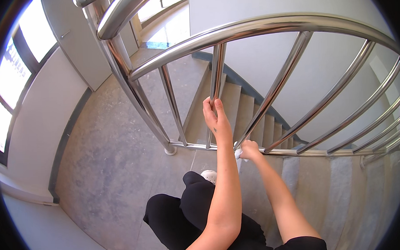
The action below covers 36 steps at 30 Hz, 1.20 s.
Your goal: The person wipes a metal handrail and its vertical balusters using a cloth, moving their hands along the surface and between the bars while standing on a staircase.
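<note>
A polished metal stair railing (249,27) curves across the view, with round balusters running down to a bottom rail (305,151). My left hand (215,114) is wrapped around one upright baluster (217,64), about midway up. Low down at the bottom rail, my right hand (249,149) holds a white cloth (238,152) against the foot of the neighbouring baluster (281,78). Part of the cloth is hidden by the fingers.
Concrete steps (232,96) descend beyond the railing beside a pale wall (294,60); more steps (336,182) lie at the right. A thick railing post (142,104), a grey door (79,43) and windows (13,69) stand left. My white shoe (209,176) is near the bottom rail.
</note>
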Each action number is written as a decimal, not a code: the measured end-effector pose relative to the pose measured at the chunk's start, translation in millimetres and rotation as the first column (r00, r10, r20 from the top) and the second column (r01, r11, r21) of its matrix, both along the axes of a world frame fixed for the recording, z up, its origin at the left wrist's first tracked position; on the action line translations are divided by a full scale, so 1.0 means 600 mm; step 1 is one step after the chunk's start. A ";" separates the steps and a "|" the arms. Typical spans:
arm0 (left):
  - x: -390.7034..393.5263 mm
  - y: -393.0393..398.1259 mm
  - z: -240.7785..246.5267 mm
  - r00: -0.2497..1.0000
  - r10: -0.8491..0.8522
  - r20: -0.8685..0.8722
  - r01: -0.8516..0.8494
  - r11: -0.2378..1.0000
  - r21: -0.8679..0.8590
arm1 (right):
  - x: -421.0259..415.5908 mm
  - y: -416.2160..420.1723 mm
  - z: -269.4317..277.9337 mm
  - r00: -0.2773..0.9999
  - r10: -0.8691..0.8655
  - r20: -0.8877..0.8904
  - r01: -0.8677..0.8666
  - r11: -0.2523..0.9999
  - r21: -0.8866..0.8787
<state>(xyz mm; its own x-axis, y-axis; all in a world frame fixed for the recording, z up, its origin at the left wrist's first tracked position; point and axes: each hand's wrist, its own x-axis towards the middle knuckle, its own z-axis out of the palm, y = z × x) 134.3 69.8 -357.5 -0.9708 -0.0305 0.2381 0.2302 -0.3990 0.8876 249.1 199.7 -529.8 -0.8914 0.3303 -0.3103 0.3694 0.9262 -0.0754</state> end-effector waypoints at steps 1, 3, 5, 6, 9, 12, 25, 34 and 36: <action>-0.002 -0.004 -0.001 1.000 0.003 0.000 -0.003 1.000 0.002 | 0.003 -0.018 -0.004 0.994 0.054 -0.090 -0.043 0.993 0.112; -0.003 -0.010 0.002 1.000 0.002 -0.001 -0.002 1.000 0.011 | 0.018 -0.041 -0.010 0.985 0.113 -0.127 -0.071 0.952 0.298; -0.001 -0.010 0.005 1.000 -0.017 0.002 0.017 1.000 0.017 | 0.036 -0.047 -0.033 0.954 0.151 -0.258 -0.024 0.899 0.437; 0.001 -0.010 0.006 1.000 -0.027 0.005 0.027 0.999 0.021 | 0.045 -0.045 -0.043 0.937 0.176 -0.301 -0.015 0.883 0.469; 0.001 -0.009 0.006 1.000 -0.024 -0.005 0.025 0.999 0.025 | 0.069 -0.031 -0.054 0.893 0.237 -0.384 0.016 0.834 0.552; -0.004 -0.019 0.004 0.999 -0.035 -0.005 0.035 0.999 0.022 | 0.093 -0.025 -0.042 0.882 0.280 -0.379 0.025 0.775 0.631; 0.001 -0.021 0.015 0.999 -0.054 -0.001 0.054 0.995 0.087 | 0.019 -0.012 0.019 0.993 -0.092 0.077 0.063 0.947 0.314; -0.002 -0.022 0.003 0.999 -0.032 -0.016 0.033 0.996 0.081 | -0.036 0.028 0.047 0.968 -0.003 0.252 0.084 0.946 -0.312; 0.003 -0.016 0.009 0.999 -0.030 -0.027 0.033 0.994 0.106 | -0.022 0.002 0.052 0.989 -0.102 0.106 0.123 0.969 -0.212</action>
